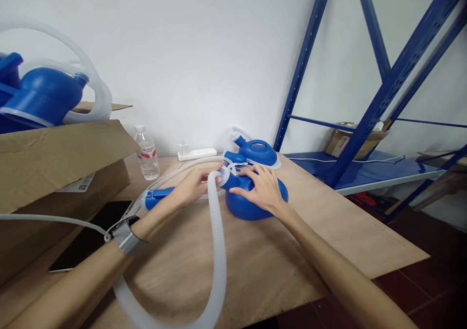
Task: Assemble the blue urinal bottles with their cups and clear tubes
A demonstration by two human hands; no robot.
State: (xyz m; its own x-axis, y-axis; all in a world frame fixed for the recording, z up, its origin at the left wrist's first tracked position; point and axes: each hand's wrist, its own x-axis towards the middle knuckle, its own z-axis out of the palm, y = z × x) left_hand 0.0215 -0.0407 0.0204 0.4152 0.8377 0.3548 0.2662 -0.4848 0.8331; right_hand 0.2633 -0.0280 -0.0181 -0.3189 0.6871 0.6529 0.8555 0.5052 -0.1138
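Observation:
A blue plastic urinal bottle (245, 207) lies on the table in front of me, its neck pointing left. My right hand (263, 189) grips it from above, thumb and fingers spread around the handle area. At the neck, my left hand (199, 181) has its fingers closed on the white cap (224, 174) that joins a translucent corrugated hose (218, 241). This hose drops from the cap and loops toward me past the table's front. Beside my left wrist lies a blue tubular mouthpiece (157, 198). Part of the left fingers is hidden behind the hose.
Another blue urinal bottle (258, 151) stands at the back by the wall. On the left, a cardboard box (65, 159) holds more blue bottles and hoses. A water bottle (147, 154), a power strip (199, 153) and a dark tablet (105, 217) are nearby. Blue shelving (368, 125) rises right.

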